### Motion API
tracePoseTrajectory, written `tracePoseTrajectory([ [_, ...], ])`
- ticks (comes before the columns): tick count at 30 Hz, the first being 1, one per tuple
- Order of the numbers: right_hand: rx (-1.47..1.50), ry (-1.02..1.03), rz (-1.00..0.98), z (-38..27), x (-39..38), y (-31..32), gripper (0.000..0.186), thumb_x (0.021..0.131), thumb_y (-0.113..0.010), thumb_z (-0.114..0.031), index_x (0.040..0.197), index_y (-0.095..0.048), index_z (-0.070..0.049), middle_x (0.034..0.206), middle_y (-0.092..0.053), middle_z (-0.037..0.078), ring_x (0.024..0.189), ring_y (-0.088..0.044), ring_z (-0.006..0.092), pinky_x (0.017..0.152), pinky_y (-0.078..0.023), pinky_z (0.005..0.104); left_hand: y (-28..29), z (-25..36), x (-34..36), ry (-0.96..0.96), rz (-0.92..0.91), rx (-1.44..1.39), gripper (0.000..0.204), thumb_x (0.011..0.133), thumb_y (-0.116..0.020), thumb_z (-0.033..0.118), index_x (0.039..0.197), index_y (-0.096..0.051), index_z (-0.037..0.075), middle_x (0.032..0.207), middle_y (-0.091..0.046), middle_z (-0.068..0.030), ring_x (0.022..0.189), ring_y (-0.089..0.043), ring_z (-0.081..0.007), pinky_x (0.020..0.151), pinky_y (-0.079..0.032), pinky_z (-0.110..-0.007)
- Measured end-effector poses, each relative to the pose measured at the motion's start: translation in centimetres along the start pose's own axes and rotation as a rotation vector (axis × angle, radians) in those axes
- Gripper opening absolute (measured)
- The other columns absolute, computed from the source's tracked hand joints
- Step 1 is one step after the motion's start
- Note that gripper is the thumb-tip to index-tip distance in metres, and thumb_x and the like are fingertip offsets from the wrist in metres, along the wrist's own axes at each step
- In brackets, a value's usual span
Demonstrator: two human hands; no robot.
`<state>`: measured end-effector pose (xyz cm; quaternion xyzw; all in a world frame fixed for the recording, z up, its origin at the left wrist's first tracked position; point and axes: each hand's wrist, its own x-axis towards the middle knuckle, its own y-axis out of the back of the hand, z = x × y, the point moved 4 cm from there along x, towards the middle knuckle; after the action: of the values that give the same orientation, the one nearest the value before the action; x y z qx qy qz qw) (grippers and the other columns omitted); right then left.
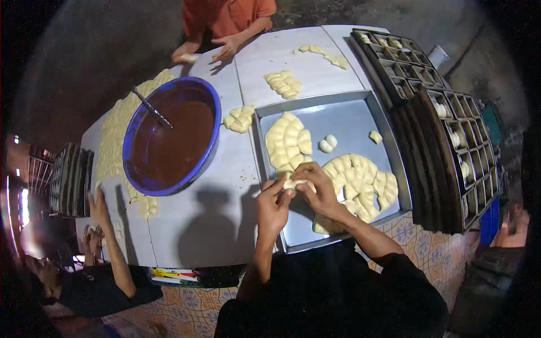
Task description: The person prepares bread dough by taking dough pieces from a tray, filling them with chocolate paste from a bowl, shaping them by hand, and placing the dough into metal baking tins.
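Note:
My left hand and my right hand meet over the near left part of a large metal tray. Between the fingertips of both is a small piece of pale dough, partly hidden by the fingers. Inside the tray, just beyond my hands, lies a slab of dough cut into pieces. A wider cut slab spreads to the right of my right hand. Two smooth dough balls sit together near the tray's middle, and one small dough piece lies apart at the right.
Left of the tray stands a blue basin of brown filling with a spoon in it. More dough covers the table's left side. Stacked compartment moulds stand at right. Co-workers' hands and a forearm reach in.

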<state>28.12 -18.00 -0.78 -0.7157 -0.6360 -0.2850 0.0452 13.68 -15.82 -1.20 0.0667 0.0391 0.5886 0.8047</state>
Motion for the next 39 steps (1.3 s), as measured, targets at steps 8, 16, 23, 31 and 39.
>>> tracePoseTrajectory([
  [8,0.085,-0.086,-0.033,-0.9,-1.4,1.5,0.022,0.083,-0.063,-0.005,0.103,-0.062,0.002,0.092,-0.061,0.013,0.082,-0.059,0.0217,0.071,-0.047,0.0304,-2.2,-2.4,-0.6,0.277,0.001,-0.399,0.021,0.087,-0.066,0.013,0.09,-0.063,-0.008,0.089,-0.057,-0.0054,0.074,-0.06,-0.0125,0.062,-0.053,-0.023],
  [16,0.371,-0.696,-0.175,3.6,-2.7,1.7,0.046,0.087,-0.058,-0.009,0.132,-0.048,-0.005,0.099,-0.06,0.012,0.09,-0.058,0.0192,0.069,-0.05,0.0325,-3.9,-3.0,0.3,-0.047,-0.094,-0.122,0.045,0.084,-0.065,0.0,0.124,-0.045,-0.001,0.094,-0.06,-0.0102,0.077,-0.062,-0.0151,0.062,-0.052,-0.025],
  [23,0.098,-0.625,0.095,10.6,0.2,8.9,0.038,0.09,-0.052,-0.005,0.127,-0.051,0.002,0.119,-0.06,0.014,0.103,-0.058,0.019,0.091,-0.046,0.0314,-3.5,0.1,1.0,-0.347,0.09,-0.206,0.051,0.077,-0.061,-0.001,0.124,-0.042,-0.003,0.12,-0.048,-0.0171,0.115,-0.049,-0.0297,0.105,-0.033,-0.043],
  [31,-0.065,-0.578,0.311,18.3,2.2,10.7,0.051,0.075,-0.042,0.01,0.125,-0.052,0.006,0.123,-0.059,0.017,0.114,-0.056,0.0239,0.098,-0.04,0.0311,0.2,-3.1,0.8,-0.26,0.196,0.314,0.015,0.077,-0.06,-0.003,0.092,-0.062,-0.001,0.088,-0.063,-0.0137,0.079,-0.061,-0.0308,0.072,-0.048,-0.037],
  [39,-0.905,-0.216,-0.107,14.3,2.1,8.8,0.065,0.083,-0.059,-0.043,0.133,-0.044,-0.005,0.125,-0.045,0.028,0.114,-0.043,0.0431,0.096,-0.038,0.0476,-1.6,-6.0,0.6,-0.371,0.183,0.375,0.012,0.075,-0.057,-0.005,0.086,-0.063,-0.003,0.085,-0.062,-0.0167,0.076,-0.06,-0.0335,0.073,-0.049,-0.039],
])
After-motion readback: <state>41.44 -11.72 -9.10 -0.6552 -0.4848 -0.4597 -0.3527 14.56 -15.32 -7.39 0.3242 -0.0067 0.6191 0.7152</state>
